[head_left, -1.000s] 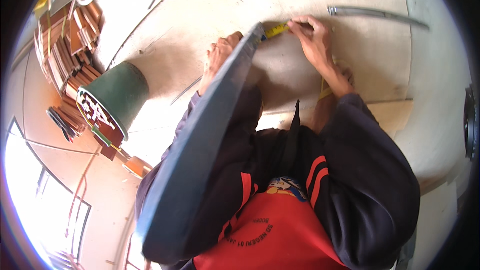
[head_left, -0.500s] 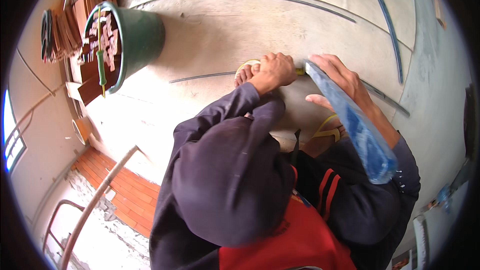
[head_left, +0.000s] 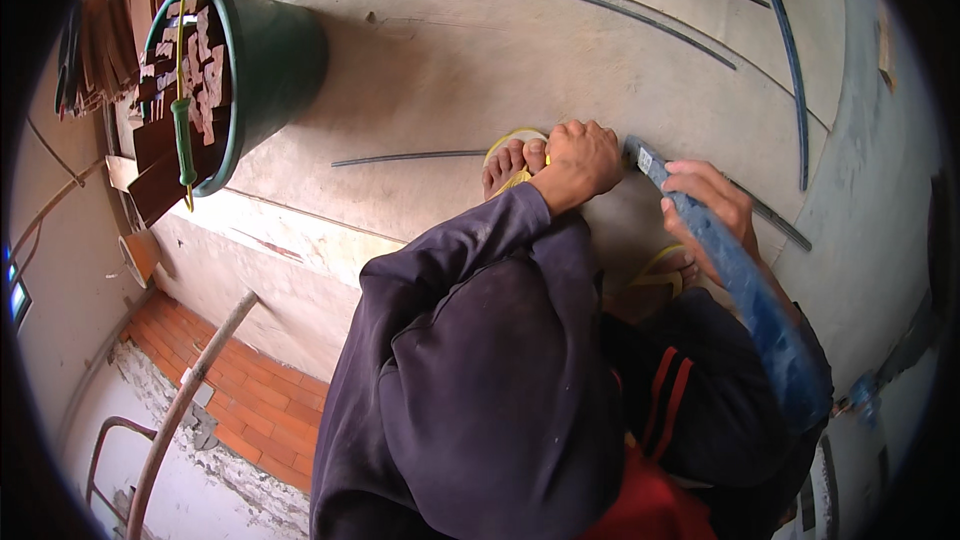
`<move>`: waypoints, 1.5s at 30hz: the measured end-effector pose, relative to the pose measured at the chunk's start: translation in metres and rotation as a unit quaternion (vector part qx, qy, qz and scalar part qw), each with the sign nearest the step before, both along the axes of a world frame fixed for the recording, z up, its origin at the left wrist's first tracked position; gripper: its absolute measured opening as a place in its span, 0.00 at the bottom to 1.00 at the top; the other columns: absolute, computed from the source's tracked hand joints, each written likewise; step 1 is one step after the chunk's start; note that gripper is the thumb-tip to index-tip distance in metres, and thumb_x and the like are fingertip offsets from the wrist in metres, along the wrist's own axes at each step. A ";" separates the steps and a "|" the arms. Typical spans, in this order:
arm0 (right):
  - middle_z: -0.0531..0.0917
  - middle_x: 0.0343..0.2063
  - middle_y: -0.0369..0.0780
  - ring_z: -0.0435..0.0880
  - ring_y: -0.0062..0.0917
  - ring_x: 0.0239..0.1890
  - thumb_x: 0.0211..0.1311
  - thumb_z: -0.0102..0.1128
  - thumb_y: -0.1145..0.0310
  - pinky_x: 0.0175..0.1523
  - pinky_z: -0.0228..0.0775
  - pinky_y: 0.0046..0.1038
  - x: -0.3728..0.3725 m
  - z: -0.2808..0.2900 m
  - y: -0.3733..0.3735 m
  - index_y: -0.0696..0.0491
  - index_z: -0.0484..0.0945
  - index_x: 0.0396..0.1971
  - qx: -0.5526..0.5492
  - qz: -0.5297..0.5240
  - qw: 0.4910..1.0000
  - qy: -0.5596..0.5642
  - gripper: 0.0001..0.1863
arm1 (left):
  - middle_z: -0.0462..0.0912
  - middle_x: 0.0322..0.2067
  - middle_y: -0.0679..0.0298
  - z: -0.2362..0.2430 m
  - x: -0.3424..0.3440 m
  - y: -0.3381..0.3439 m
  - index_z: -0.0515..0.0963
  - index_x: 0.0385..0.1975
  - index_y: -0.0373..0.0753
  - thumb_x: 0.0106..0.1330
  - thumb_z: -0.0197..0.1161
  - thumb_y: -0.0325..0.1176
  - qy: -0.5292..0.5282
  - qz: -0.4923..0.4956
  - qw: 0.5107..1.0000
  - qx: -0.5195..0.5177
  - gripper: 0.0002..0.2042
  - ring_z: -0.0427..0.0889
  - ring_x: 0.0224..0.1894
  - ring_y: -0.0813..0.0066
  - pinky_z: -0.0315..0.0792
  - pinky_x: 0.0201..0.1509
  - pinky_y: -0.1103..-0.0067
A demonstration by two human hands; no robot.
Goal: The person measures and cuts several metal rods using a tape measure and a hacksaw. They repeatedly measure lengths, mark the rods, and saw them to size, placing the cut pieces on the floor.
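My left hand (head_left: 588, 162) is closed in a fist low over the floor, beside my sandalled foot (head_left: 515, 162). What it grips is hidden beneath its fingers. In my right hand (head_left: 712, 208) is a long blue bar (head_left: 752, 285) smeared with pale dust, fingers and thumb wrapped around it near its far end. That end, with a small white label, is close to my left knuckles; the rest slants back along my right forearm. A thin dark strip (head_left: 405, 157) lies on the floor left of the foot, and a similar strip (head_left: 775, 215) shows beyond my right hand.
At the far left stands a green bucket (head_left: 275, 60) of broken reddish tile pieces, a green-handled tool (head_left: 183, 140) across its rim. More dark strips (head_left: 640, 15) and a bluish strip (head_left: 790, 80) lie on the far floor. A curved pole (head_left: 190, 395) rises near orange flooring (head_left: 262, 390).
My right hand has closed more tightly round the blue bar, and the bar's end has shifted right and slightly nearer. My left fist appears farther right and lower as the view shifts.
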State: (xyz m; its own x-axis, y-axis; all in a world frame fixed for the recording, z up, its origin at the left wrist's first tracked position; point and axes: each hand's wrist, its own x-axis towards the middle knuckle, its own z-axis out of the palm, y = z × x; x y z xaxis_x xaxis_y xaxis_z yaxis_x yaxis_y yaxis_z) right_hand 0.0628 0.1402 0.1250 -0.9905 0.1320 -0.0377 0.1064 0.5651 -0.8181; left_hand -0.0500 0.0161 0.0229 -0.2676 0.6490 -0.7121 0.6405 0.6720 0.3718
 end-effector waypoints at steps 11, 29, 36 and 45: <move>0.79 0.34 0.46 0.82 0.33 0.28 0.45 0.63 0.79 0.32 0.74 0.27 -0.006 -0.001 -0.005 0.59 0.76 0.31 0.009 -0.018 1.000 0.003 0.10 | 0.78 0.43 0.55 0.000 0.001 -0.002 0.76 0.43 0.37 0.64 0.46 0.36 0.018 -0.014 1.000 -0.018 0.15 0.77 0.47 0.58 0.73 0.39 0.60; 0.78 0.35 0.45 0.81 0.29 0.25 0.43 0.64 0.81 0.29 0.74 0.24 -0.001 -0.003 -0.002 0.59 0.76 0.28 0.025 -0.025 0.999 0.006 0.09 | 0.79 0.36 0.49 -0.010 0.001 -0.005 0.77 0.35 0.32 0.63 0.43 0.36 0.018 0.009 0.999 0.040 0.16 0.79 0.41 0.53 0.71 0.44 0.63; 0.77 0.35 0.46 0.81 0.28 0.24 0.45 0.64 0.81 0.29 0.74 0.25 -0.003 0.000 -0.003 0.60 0.76 0.28 0.013 0.006 1.000 -0.016 0.09 | 0.80 0.38 0.54 -0.005 -0.002 -0.001 0.79 0.37 0.36 0.67 0.42 0.37 0.021 -0.008 1.000 0.002 0.17 0.79 0.44 0.58 0.70 0.47 0.66; 0.77 0.35 0.48 0.82 0.35 0.29 0.46 0.63 0.79 0.33 0.75 0.27 -0.008 0.005 0.001 0.61 0.76 0.31 -0.010 0.003 0.999 -0.032 0.10 | 0.80 0.38 0.53 -0.005 -0.001 -0.002 0.79 0.35 0.35 0.67 0.42 0.37 0.020 -0.001 1.000 0.016 0.18 0.78 0.44 0.56 0.70 0.47 0.66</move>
State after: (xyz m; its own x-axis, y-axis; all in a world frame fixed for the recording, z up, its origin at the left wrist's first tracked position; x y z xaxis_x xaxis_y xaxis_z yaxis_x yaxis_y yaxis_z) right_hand 0.0547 0.1415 0.1297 -0.9868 0.1239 -0.1040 0.1556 0.5502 -0.8204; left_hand -0.0511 0.0137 0.0182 -0.2955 0.6711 -0.6799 0.6563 0.6598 0.3661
